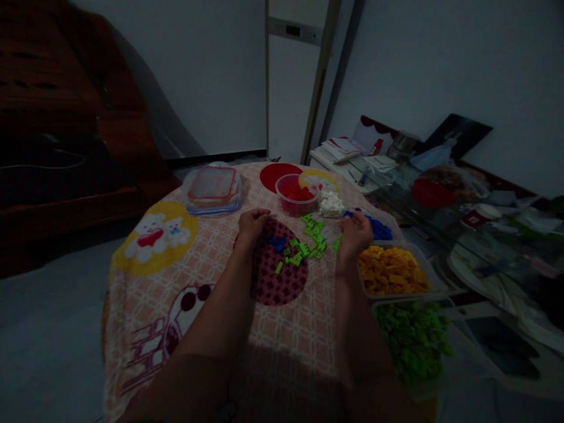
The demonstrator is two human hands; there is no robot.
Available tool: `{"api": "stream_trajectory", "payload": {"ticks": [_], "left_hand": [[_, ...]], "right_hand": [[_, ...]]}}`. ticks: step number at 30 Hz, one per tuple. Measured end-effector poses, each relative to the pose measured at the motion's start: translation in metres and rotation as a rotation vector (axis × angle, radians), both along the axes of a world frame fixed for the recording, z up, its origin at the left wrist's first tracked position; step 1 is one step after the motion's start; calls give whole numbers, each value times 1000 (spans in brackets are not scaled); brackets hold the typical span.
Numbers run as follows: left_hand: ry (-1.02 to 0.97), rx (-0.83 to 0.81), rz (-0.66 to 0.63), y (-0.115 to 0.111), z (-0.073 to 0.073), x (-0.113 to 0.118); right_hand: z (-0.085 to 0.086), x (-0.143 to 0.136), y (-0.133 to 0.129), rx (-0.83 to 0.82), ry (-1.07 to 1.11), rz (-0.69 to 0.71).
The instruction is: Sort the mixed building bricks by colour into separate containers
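Observation:
My left hand [254, 225] is above the left side of the dark dotted circle on the tablecloth, its fingers curled together; what they hold, if anything, is hidden. A few blue toy bricks [277, 243] lie just right of it. Scattered green toy bricks [304, 249] spread between my two hands. My right hand [356, 232] is at the near left edge of the tub of blue bricks [381, 230], thumb and fingers pinched. Blue shows by its fingertips, but I cannot tell whether a brick is held or lies behind them.
Beyond my hands stand a round tub [296, 205] of red bricks and a pile of white bricks [331, 204]. Orange bricks [392, 270] and green bricks [412, 341] fill containers at the right. Lidded boxes [213, 191] are at back left. A cluttered glass table [396, 191] adjoins the right.

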State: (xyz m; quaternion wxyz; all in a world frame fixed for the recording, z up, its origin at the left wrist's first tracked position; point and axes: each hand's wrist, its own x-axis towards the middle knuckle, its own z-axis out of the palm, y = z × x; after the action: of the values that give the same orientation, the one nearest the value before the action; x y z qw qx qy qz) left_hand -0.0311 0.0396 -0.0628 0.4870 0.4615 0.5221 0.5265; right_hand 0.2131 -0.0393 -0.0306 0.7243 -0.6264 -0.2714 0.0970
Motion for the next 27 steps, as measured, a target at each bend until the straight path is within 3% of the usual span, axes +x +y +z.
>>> {"api": "stream_trajectory", "payload": {"ticks": [2,5,10,12,15,19,23,27], "left_hand": [[15,5,6,0,0,0],[13,7,8,1,0,0],[15,5,0,3,-1,0],[23,9,-12,3,-2,-2],[35,21,-61,3,-3,-6],[68,20,-200,1,1,-10],[87,8,-199,-1,6,-10],[101,12,-155,1,5,-10]], "right_hand": [[0,11,-1,90,35,-85],[0,22,-4,109,-19,-88],[0,16,-8,80,-128,-196],[1,11,-8,52,-144,-173],[2,2,-4,-3,-105,-45],[2,-19,-1,-104,-72,252],[-1,-49,-3,-176,-228,525],[-7,-77,-6,-257,-500,710]]}}
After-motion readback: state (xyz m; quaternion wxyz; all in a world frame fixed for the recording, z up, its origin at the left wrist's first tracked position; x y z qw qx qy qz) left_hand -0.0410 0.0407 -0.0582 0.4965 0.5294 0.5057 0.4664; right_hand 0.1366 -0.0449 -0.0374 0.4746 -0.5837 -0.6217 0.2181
